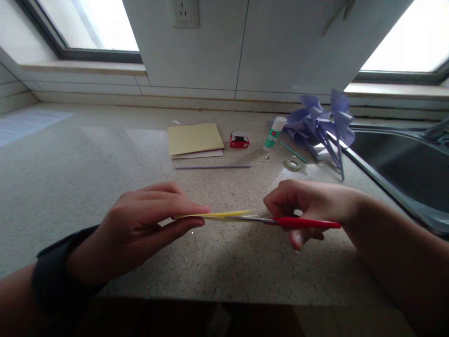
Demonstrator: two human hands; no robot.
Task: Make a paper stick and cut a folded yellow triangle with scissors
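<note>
Between the thumb and fingers of my left hand (pixel 150 215) is a piece of yellow paper (pixel 224 214), seen nearly edge-on above the counter. My right hand (pixel 301 206) grips red-handled scissors (pixel 301 223), its fingers through or around the handles. The scissor blades point left and meet the right part of the paper; how far they reach into it is hard to see. Beyond my hands, a thin purple stick (pixel 213 167) lies flat on the counter.
At the back are a stack of yellow paper (pixel 194 138), a small red box (pixel 239 140), a glue stick (pixel 274 134), a tape roll (pixel 292 164), a green stick (pixel 293 152) and several purple paper pinwheels (pixel 315 117). A sink (pixel 403 159) borders the right side. A printed sheet (pixel 28 122) lies far left.
</note>
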